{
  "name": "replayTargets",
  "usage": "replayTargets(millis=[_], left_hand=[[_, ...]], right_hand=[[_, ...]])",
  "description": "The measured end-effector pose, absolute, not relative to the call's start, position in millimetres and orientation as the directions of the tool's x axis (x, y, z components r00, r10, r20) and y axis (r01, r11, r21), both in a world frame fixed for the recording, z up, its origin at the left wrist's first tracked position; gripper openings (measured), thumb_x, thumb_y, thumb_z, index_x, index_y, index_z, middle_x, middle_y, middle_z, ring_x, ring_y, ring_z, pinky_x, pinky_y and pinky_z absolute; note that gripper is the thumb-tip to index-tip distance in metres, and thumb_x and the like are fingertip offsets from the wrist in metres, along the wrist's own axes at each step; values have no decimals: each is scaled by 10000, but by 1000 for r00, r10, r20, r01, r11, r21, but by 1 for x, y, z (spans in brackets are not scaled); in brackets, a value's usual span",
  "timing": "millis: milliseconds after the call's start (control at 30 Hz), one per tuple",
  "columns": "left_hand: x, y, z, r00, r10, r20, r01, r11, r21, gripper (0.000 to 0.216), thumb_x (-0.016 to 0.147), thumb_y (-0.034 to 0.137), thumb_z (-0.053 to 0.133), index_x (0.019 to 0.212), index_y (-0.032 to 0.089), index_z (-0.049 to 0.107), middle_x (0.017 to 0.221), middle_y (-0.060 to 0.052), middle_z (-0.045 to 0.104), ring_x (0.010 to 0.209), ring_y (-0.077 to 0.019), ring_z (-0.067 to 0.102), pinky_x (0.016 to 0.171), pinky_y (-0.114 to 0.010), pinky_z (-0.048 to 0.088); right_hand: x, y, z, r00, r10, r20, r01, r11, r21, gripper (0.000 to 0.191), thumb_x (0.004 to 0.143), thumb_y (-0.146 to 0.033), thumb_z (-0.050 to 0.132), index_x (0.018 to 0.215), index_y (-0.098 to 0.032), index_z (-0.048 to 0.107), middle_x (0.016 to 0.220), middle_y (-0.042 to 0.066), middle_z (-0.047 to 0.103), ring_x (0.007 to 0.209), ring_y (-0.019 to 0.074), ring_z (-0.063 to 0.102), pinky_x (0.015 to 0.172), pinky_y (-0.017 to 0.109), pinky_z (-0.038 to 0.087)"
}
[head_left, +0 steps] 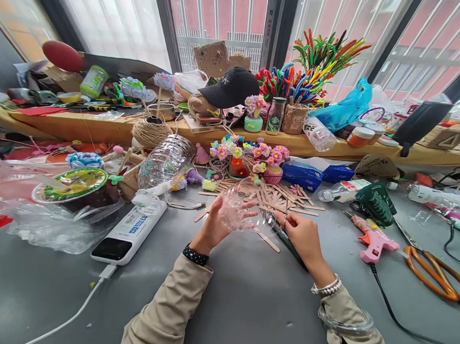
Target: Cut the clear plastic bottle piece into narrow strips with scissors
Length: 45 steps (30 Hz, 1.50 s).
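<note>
A clear, rounded plastic piece, which looks like part of a cut bottle, rests in my left hand. The fingers of that hand are spread and show through the plastic, with the thumb at its left side. Beside it, my right hand is closed in a pinch near the right end of the clear plastic. What its fingertips hold is too thin to make out. A dark green, long, narrow object lies on the table below my right hand. Wooden craft sticks are scattered just behind both hands.
On the right are a pink glue gun with its black cord and orange-handled scissors. At left lie a white power bank with a cable and a lidded cup. Fuzzy-stem flowers and a ridged clear bottle stand behind.
</note>
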<state>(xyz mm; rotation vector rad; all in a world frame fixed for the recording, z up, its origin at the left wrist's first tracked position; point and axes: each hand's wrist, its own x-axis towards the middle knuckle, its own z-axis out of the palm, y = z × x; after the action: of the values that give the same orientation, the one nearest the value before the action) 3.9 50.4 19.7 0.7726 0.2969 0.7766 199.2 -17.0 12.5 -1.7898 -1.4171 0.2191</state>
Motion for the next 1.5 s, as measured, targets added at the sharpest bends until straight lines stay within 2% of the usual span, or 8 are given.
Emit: replayTargets(millis=[167,267,333,767,967,1167,1300,1500], left_hand=[[4,51,22,711,703,32,-547,523,653,862,680,619,570,1383,286,200,1271,-166,525,1051,-344,577,893,-565,374],[4,51,20,717,695,49,-529,497,688,850,683,598,584,1379,284,212,1239,-160,553,1035,-335,589,885,-539,391],[4,50,18,723,689,53,-499,468,729,861,678,586,599,1379,265,214,1212,-165,574,1043,-338,586,875,-515,406],[3,48,17,708,703,66,-460,389,798,815,661,582,619,1345,256,319,1299,-158,507,1168,-366,487,921,-520,385],[4,52,9,513,842,167,-338,20,941,825,620,417,725,1340,307,337,1459,-59,295,1330,-314,280,1094,-467,190],[7,49,10,508,787,350,-183,-299,937,899,591,266,768,1357,307,300,1496,-38,195,1383,-264,146,1129,-410,116],[7,48,12,546,777,314,-203,-240,949,953,539,267,801,1357,308,312,1508,-38,164,1390,-286,105,1130,-422,90],[5,49,9,587,796,146,-260,14,966,887,560,516,737,1327,229,396,1465,-114,281,1360,-348,187,1111,-467,110]], right_hand=[[202,-16,12,368,924,99,334,-32,-942,550,668,-696,525,535,-164,571,403,-66,279,404,74,245,408,226,179],[202,-16,14,318,948,-1,64,-23,-998,543,626,-706,568,571,-166,559,395,-84,258,376,62,220,380,217,154],[200,-17,16,271,962,-23,-4,-23,-1000,527,602,-688,609,562,-167,543,389,-87,269,369,54,216,372,212,142],[196,-18,19,267,962,-50,-45,-39,-998,490,606,-640,641,542,-170,516,372,-95,278,353,41,217,363,205,131],[196,-19,18,228,973,-25,-131,5,-991,468,638,-615,640,587,-158,552,381,-94,281,361,43,215,378,212,117],[190,-24,24,156,988,-4,-53,4,-999,428,637,-569,666,673,-152,576,444,-88,306,394,49,227,388,214,137],[190,-26,26,147,989,15,21,12,-1000,399,660,-544,661,672,-163,545,495,-76,321,425,49,215,388,212,141],[192,-29,26,124,986,107,88,97,-991,341,713,-489,644,661,-169,536,509,-70,321,437,51,213,389,208,150]])
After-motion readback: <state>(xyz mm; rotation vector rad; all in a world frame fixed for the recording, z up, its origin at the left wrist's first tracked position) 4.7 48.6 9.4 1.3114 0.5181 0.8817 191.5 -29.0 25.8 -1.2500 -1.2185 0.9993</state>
